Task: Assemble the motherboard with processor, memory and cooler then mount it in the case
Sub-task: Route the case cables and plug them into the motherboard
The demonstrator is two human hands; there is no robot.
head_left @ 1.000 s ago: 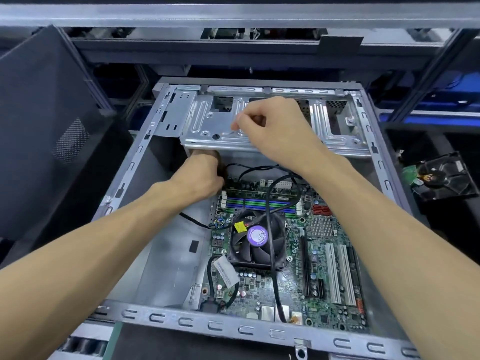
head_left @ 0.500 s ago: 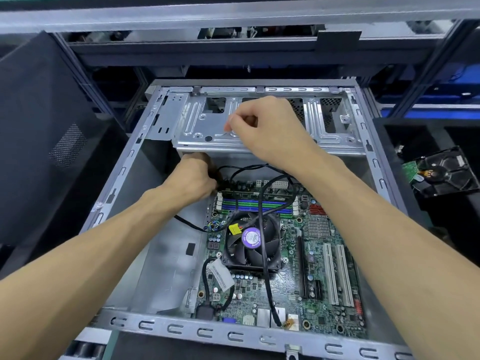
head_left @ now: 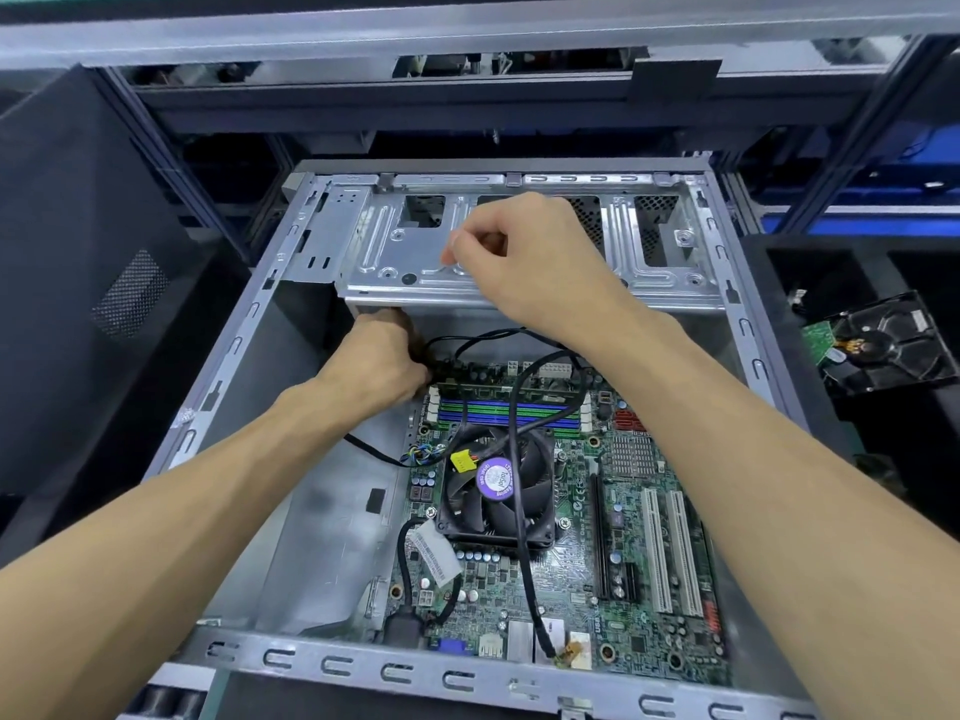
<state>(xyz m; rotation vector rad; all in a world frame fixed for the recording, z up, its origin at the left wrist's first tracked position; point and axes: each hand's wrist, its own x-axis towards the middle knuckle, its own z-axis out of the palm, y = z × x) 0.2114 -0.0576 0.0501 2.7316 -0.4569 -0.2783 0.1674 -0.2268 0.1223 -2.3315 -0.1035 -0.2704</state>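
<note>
Both hands stay as before: the right hand (head_left: 524,262) with curled fingers on the drive cage (head_left: 415,252), the left hand (head_left: 382,361) under it beside the motherboard (head_left: 639,522), its grip hidden.

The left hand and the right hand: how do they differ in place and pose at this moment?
The left hand reaches under the drive cage, beside the motherboard's far edge, its fingertips hidden; the right hand lies on top of that cage, in full view. The right hand's thumb and forefinger meet in a pinch, though what they pinch is too small to tell; the left hand's grip cannot be seen. Both are bare and work inside the case.
</note>
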